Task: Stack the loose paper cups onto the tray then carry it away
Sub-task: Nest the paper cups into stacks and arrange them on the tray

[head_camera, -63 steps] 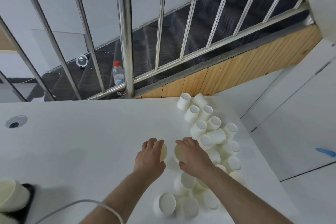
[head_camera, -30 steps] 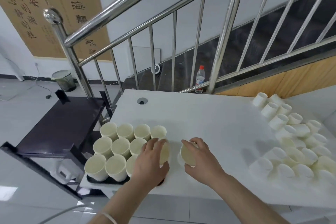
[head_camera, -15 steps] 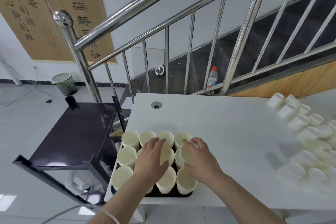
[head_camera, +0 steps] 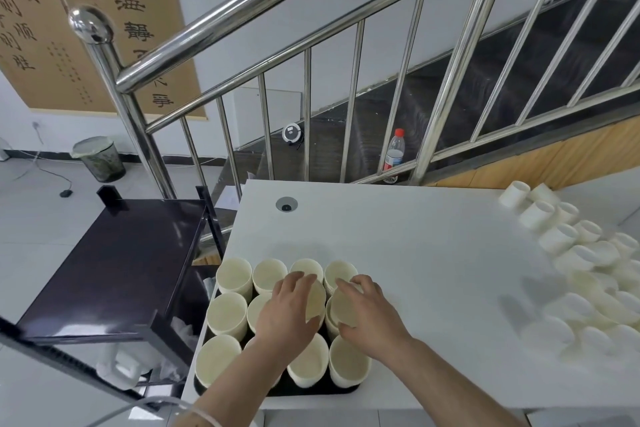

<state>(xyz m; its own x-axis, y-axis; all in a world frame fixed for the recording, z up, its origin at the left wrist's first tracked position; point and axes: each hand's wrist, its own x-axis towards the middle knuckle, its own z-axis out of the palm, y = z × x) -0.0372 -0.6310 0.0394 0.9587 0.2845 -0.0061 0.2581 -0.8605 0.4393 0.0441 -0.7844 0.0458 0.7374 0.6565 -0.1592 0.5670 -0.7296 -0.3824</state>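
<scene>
A black tray (head_camera: 311,389) sits at the near left corner of the white table (head_camera: 415,246), filled with several upright stacks of cream paper cups (head_camera: 228,314). My left hand (head_camera: 287,312) grips one paper cup (head_camera: 316,300) above the middle of the tray. My right hand (head_camera: 372,315) grips another paper cup (head_camera: 343,307) just beside it, over the stacks on the tray's right side. A pile of loose paper cups (head_camera: 585,274) lies on its side along the table's right edge.
A dark trolley (head_camera: 114,274) stands directly left of the table. A steel stair railing (head_camera: 242,10) runs behind the table, with a plastic bottle (head_camera: 394,153) on the stairs. A waste bin (head_camera: 98,159) stands on the floor at far left. A cable hole (head_camera: 286,204) marks the table's back.
Both hands carried one cup each from the loose pile on the right across the table to above the tray. The view swung left with them.
</scene>
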